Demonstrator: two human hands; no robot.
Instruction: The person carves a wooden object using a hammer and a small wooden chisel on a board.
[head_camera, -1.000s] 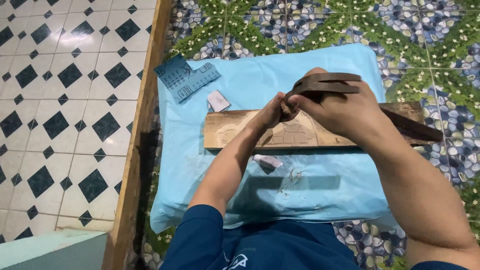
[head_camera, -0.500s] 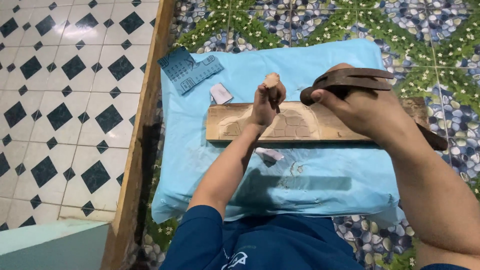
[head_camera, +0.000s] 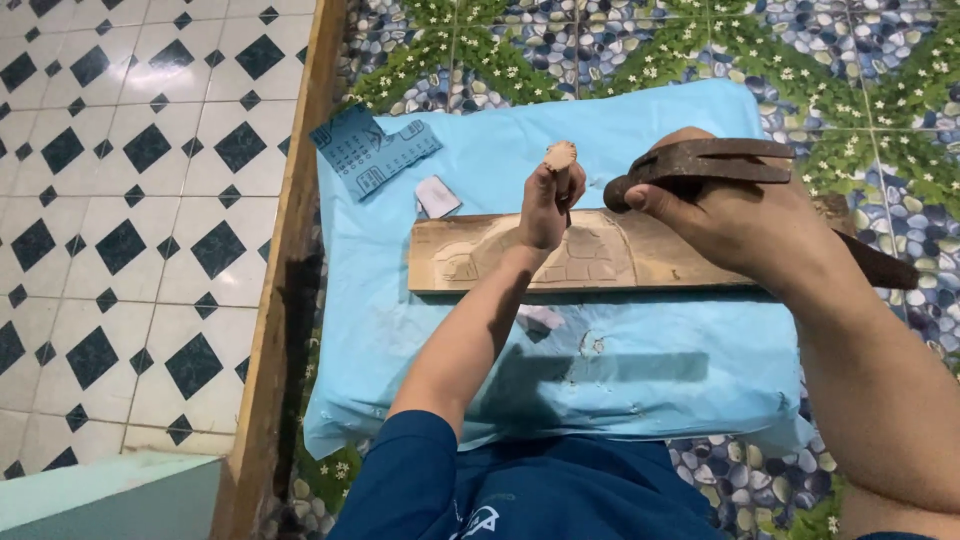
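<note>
**Over a blue cloth, two hands work a carved wooden board**

Seen from above, at the centre of the view, a long wooden board (head_camera: 600, 255) lies flat and crosswise on a light blue cloth (head_camera: 650, 380). Its face shows shallow carved relief: curved lines and block-like shapes. The cloth is spread over a floor patterned with blue pebbles and green leaves (head_camera: 880, 70).

The left hand (head_camera: 548, 205) is closed in a fist around a slim chisel (head_camera: 562, 170) that stands nearly upright, its rounded pale wooden butt showing above the fingers and its lower end down at the board's upper part. The blade tip is hidden behind the hand.

The right hand (head_camera: 740, 225) is closed around a dark, rusty-looking mallet (head_camera: 700, 165), held level just to the right of the chisel's butt and a little apart from it. A dark handle end (head_camera: 880, 265) juts out past the wrist to the right. This hand covers the right part of the board.

On the cloth beyond the board, to the left, lie a blue printed card (head_camera: 375, 150) and a small pale paper scrap (head_camera: 437, 197). A few chips lie on the cloth near the board's front edge (head_camera: 590, 345).

Left of the cloth runs a wooden beam (head_camera: 285, 270), and beyond it a white tiled floor with black diamonds (head_camera: 130, 200). Dark blue sleeves and a shirt (head_camera: 520, 490) fill the bottom edge.
</note>
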